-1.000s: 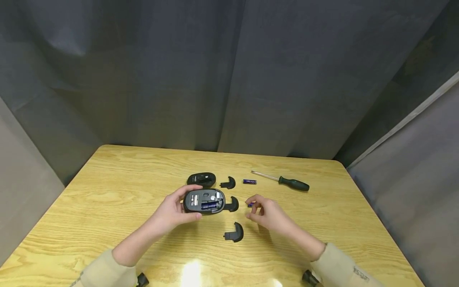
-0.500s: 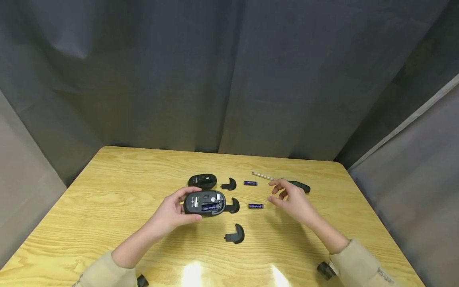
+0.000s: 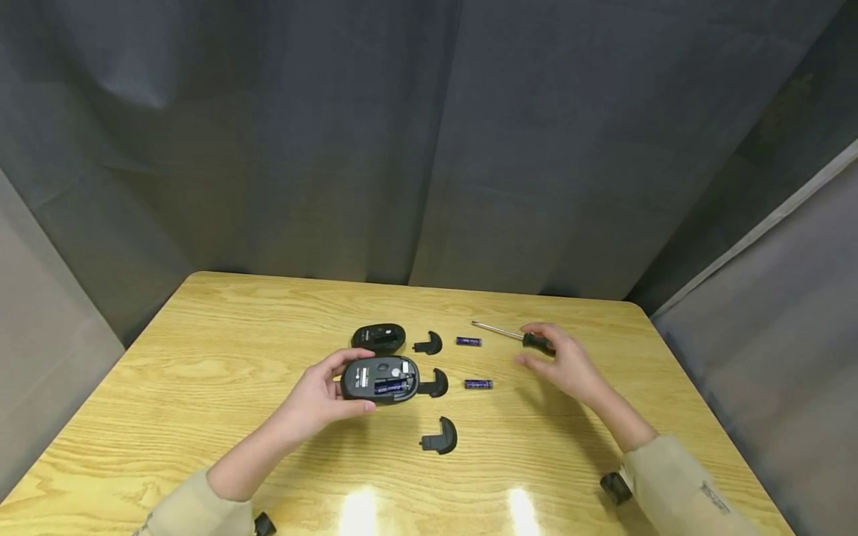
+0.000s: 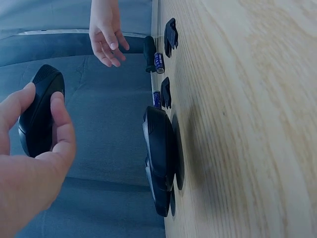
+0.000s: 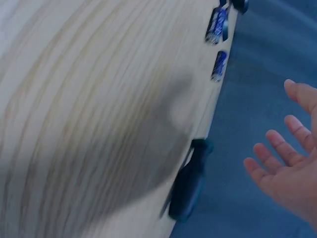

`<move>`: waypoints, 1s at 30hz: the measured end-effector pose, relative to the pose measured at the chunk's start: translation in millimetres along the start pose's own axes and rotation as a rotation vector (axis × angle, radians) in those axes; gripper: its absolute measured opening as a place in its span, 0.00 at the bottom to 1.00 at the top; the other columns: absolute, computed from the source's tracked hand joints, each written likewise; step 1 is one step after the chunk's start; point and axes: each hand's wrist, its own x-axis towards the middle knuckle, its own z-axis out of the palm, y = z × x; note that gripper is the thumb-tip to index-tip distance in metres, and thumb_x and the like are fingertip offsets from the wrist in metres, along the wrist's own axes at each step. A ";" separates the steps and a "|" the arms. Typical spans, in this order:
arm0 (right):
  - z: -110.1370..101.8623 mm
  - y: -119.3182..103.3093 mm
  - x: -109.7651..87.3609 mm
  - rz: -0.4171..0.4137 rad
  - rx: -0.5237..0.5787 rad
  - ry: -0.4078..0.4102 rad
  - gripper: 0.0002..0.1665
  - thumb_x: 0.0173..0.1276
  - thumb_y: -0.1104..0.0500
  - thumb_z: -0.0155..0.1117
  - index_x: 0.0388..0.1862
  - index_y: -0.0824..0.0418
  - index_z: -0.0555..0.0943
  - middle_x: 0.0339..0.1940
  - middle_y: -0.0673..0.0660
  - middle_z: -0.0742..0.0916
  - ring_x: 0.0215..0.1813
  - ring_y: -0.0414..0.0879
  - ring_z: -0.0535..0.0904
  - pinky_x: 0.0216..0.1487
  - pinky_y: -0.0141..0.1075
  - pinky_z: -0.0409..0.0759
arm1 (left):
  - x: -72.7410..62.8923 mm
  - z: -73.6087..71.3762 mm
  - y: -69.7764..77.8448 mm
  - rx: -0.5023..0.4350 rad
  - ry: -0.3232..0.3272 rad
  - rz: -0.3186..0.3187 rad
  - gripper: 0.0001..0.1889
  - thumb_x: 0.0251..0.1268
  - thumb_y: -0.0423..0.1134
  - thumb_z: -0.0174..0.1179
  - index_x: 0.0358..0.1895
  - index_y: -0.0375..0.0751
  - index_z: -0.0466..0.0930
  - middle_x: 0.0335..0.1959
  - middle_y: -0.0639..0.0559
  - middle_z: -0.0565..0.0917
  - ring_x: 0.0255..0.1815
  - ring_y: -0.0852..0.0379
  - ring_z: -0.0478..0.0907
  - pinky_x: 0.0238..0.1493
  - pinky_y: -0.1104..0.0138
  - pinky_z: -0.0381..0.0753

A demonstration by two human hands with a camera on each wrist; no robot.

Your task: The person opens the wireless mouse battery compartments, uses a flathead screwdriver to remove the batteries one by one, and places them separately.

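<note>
My left hand (image 3: 328, 391) holds a black computer mouse (image 3: 380, 378) above the table between thumb and fingers, underside up. Its battery bay is uncovered, with a blue battery (image 3: 392, 387) lying in it. In the left wrist view the mouse (image 4: 42, 111) is seen side-on in the grip. My right hand (image 3: 561, 361) is over the screwdriver (image 3: 536, 342) and hides part of its dark green handle in the head view. The right wrist view shows the right hand (image 5: 292, 163) with fingers spread, apart from the screwdriver handle (image 5: 188, 186).
Two loose blue batteries, a far one (image 3: 468, 342) and a nearer one (image 3: 478, 384), lie left of the right hand. Black mouse covers (image 3: 427, 343) (image 3: 439, 436) lie in a column beside the mice. Another upturned mouse (image 3: 378, 336) rests behind the held one. Dark curtain (image 3: 429, 149) borders the table.
My right hand has moved away from the nearer battery, leaving it on the table, and is now to the right over the screwdriver handle. The left hand keeps its hold on the mouse.
</note>
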 end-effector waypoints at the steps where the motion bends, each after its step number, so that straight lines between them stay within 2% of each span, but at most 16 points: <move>1: -0.2 4.1 0.8 -0.002 -0.007 -0.005 0.32 0.60 0.54 0.70 0.62 0.60 0.72 0.60 0.63 0.76 0.62 0.61 0.71 0.58 0.58 0.72 | -0.1 -0.2 0.1 0.000 0.001 0.000 0.40 0.45 0.26 0.70 0.66 0.40 0.63 0.62 0.35 0.67 0.54 0.43 0.77 0.50 0.65 0.81; 7: 0.4 26.8 9.5 -0.002 -0.054 -0.026 0.34 0.60 0.52 0.69 0.64 0.59 0.70 0.64 0.63 0.73 0.66 0.62 0.66 0.62 0.59 0.67 | -0.4 -1.3 2.0 0.011 0.004 0.004 0.41 0.44 0.29 0.72 0.66 0.41 0.64 0.63 0.36 0.67 0.55 0.43 0.77 0.50 0.65 0.81; 18: 9.6 60.0 23.3 0.046 -0.119 -0.063 0.35 0.61 0.53 0.68 0.65 0.59 0.69 0.66 0.64 0.70 0.68 0.65 0.62 0.63 0.62 0.64 | -0.5 -1.3 2.4 0.040 0.015 0.013 0.41 0.42 0.29 0.73 0.65 0.44 0.65 0.63 0.37 0.69 0.49 0.45 0.80 0.48 0.64 0.83; 23: 12.0 69.7 29.8 0.059 -0.142 -0.080 0.35 0.61 0.53 0.68 0.65 0.61 0.69 0.64 0.66 0.73 0.64 0.65 0.67 0.60 0.62 0.67 | -0.6 -1.2 2.1 0.036 0.012 0.013 0.40 0.42 0.29 0.73 0.64 0.44 0.66 0.63 0.37 0.69 0.49 0.45 0.80 0.48 0.64 0.83; 30: 14.9 77.2 38.4 0.067 -0.168 -0.100 0.33 0.59 0.55 0.70 0.61 0.64 0.72 0.51 0.66 0.81 0.55 0.62 0.76 0.54 0.57 0.75 | -0.3 -0.5 1.1 0.036 -0.002 0.012 0.40 0.42 0.29 0.73 0.64 0.43 0.66 0.63 0.37 0.68 0.50 0.45 0.80 0.48 0.64 0.83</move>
